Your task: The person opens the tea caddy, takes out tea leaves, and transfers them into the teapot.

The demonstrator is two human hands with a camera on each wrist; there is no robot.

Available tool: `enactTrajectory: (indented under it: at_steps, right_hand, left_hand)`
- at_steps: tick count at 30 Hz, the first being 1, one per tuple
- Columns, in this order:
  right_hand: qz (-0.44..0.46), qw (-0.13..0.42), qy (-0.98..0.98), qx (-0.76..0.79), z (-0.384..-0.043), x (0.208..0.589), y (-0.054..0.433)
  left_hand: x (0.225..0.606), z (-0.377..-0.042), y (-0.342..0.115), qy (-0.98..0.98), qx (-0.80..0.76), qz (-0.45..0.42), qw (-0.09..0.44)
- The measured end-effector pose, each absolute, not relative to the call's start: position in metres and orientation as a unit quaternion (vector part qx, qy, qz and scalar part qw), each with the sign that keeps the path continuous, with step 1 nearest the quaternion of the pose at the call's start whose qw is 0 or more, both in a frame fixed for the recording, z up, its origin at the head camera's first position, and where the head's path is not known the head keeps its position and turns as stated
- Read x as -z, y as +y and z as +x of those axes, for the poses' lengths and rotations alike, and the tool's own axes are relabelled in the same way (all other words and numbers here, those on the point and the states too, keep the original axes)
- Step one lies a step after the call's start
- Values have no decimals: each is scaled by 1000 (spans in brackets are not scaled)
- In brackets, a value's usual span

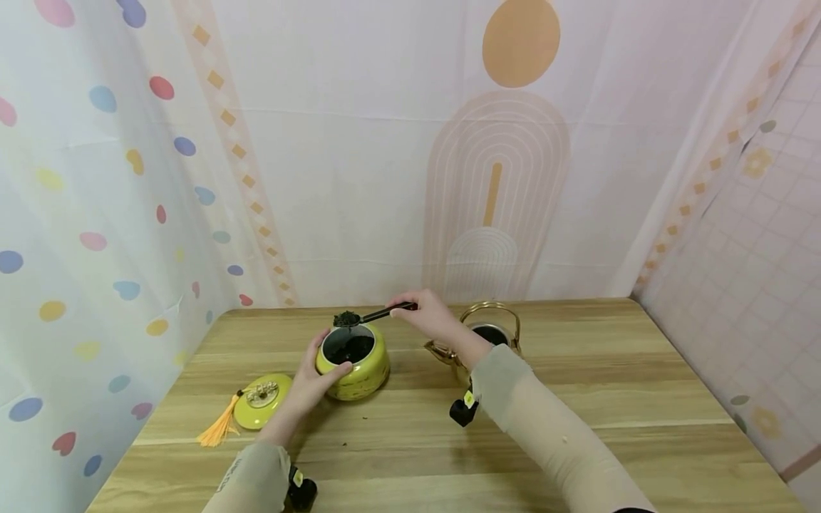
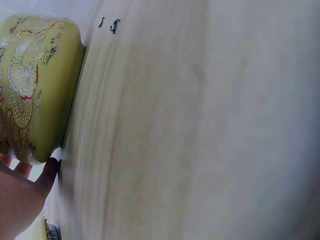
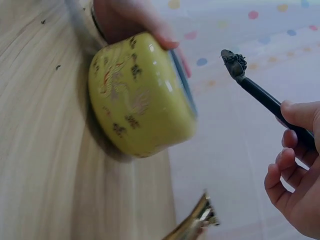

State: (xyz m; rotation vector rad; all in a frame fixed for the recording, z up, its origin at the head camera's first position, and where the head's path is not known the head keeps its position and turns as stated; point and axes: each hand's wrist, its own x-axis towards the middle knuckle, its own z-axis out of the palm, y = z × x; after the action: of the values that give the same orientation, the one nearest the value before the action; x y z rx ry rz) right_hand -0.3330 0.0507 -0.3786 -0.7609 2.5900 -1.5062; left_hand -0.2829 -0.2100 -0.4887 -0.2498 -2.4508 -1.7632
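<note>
A yellow tea jar (image 1: 360, 382) with a dragon pattern stands uncovered on the table, dark inside. My left hand (image 1: 312, 388) grips it at the near left, thumb along the rim side and fingers round the far side. Above the jar's mouth, my right hand (image 1: 436, 320) pinches the black handle of a tea scoop (image 1: 380, 313). A heap of dark tea leaves (image 1: 347, 318) sits in the scoop's bowl. In the right wrist view the scoop (image 3: 260, 94) is apart from the jar (image 3: 142, 97), with thumb and fingertips on its handle.
A gold teapot (image 1: 440, 351) without a lid stands to the right, partly hidden behind my right forearm. The yellow jar lid (image 1: 250, 417) with an orange tassel (image 1: 221, 426) lies left of my left wrist. A few tea bits (image 2: 114, 26) lie on the wooden table (image 1: 609, 413).
</note>
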Motion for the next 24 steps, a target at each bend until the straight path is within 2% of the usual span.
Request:
enactTrajectory:
  at_steps: [7,14,24]
  right_hand:
    - [-266,15,841,470,-326,362,59]
    - [-286,6,836,468,-314,349,79]
    - [-247,4,840,482,-287,337,125]
  left_hand:
    - [473,-276,-206,-802,589,-87,49]
    - [491,-288,-208,-807,580,-90,64]
    - [490,-291,-207,-813,575,-82,53]
